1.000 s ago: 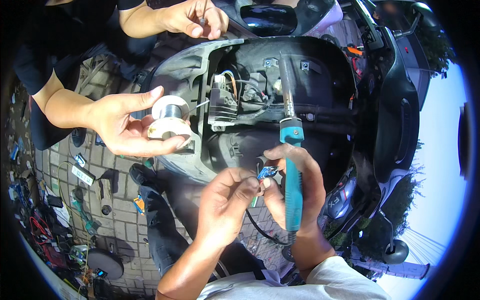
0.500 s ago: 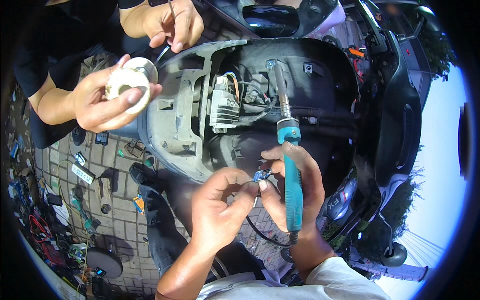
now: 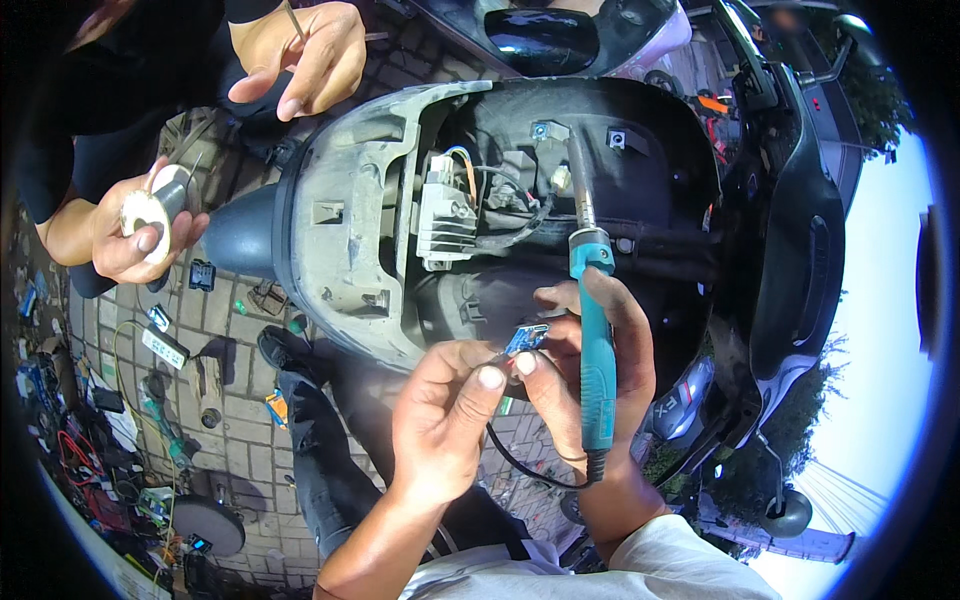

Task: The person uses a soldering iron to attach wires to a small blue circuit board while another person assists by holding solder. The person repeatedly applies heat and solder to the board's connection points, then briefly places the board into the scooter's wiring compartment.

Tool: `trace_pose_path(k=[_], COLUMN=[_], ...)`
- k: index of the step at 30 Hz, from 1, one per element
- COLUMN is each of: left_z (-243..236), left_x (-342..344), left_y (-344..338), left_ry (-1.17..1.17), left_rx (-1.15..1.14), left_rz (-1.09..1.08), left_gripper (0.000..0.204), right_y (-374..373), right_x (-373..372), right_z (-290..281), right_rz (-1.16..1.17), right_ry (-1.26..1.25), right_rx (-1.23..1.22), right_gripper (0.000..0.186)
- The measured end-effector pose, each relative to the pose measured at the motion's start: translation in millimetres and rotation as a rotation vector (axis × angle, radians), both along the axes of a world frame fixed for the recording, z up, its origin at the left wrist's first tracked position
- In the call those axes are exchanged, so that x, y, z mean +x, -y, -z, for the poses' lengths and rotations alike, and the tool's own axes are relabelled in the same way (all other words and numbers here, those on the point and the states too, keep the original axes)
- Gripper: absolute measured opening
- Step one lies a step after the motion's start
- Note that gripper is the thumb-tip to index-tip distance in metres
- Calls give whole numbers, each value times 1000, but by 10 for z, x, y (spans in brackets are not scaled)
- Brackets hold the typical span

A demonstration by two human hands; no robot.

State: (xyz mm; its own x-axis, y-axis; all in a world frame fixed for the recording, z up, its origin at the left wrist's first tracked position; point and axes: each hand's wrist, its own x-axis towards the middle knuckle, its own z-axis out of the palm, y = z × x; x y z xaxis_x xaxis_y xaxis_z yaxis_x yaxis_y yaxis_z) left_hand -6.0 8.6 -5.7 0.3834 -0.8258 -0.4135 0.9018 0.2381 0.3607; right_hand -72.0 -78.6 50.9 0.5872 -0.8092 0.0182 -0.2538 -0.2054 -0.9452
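A small blue circuit board sits between the fingertips of both hands, a bit of red showing at its lower edge. My left hand pinches at the board's left side, thumb against forefinger. In my right hand a teal-handled soldering iron stands upright between the fingers, its metal tube pointing away from me. The thumb and fingertips of that same hand also grip the board. A black cord loops from the iron's lower end. Fingers partly hide the board.
Beyond my hands lies an opened scooter body with a finned metal module and wires. At upper left another person's hand holds a white spool; the person's other hand holds a thin tool. Parts and tools litter the paving.
My right hand and the iron have shifted slightly right, and the board has tilted up. The other person's hands have drawn back left, the spool moving away from the scooter.
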Motion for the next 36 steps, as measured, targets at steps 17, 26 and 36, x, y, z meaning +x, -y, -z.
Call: trace_pose_path(k=[17,26,36], left_z=[21,8,0], left_x=[-19,-86,-141], left_y=[9,-12,5], left_ry=[47,150,289], left_rx=[-120,-39,86], left_rz=[-80,-150,-264], left_gripper=[13,16,16], right_y=[89,-61,-84], right_x=[120,215,253], right_z=[-58,39,102], right_rz=[-45,118,91], right_ry=[22,118,110], right_rx=[-224,-175,-264], right_gripper=[37,36,33])
